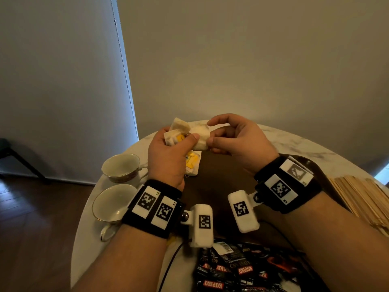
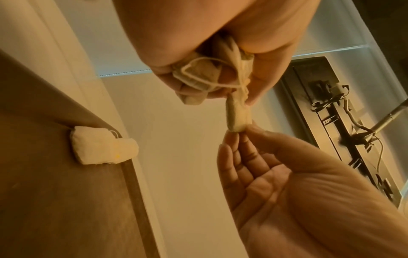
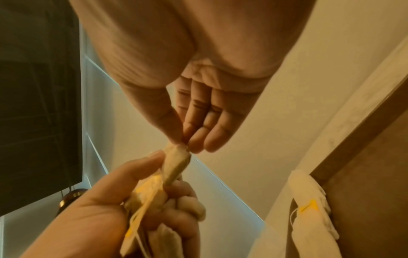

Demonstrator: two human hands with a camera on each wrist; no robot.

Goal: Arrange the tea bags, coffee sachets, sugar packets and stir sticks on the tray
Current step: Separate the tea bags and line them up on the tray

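Observation:
My left hand (image 1: 183, 140) grips a bundle of white tea bags (image 1: 176, 131) with yellow tags, raised above the table. My right hand (image 1: 210, 131) pinches the end of one tea bag (image 1: 201, 137) that sticks out of that bundle. In the left wrist view the pinched tea bag (image 2: 237, 117) hangs between thumb and fingertips (image 2: 232, 139). Below the hands lies the dark brown tray (image 1: 223, 186), with tea bags (image 1: 192, 163) at its far left corner. The right wrist view shows those tea bags (image 3: 309, 218) draped over the tray's rim (image 3: 344, 157).
Two empty teacups (image 1: 121, 167) (image 1: 112, 202) stand left of the tray on the round marble table (image 1: 294, 140). A pile of wooden stir sticks (image 1: 357, 199) lies at the right. Black Kopiko coffee sachets (image 1: 242, 268) lie heaped at the near edge.

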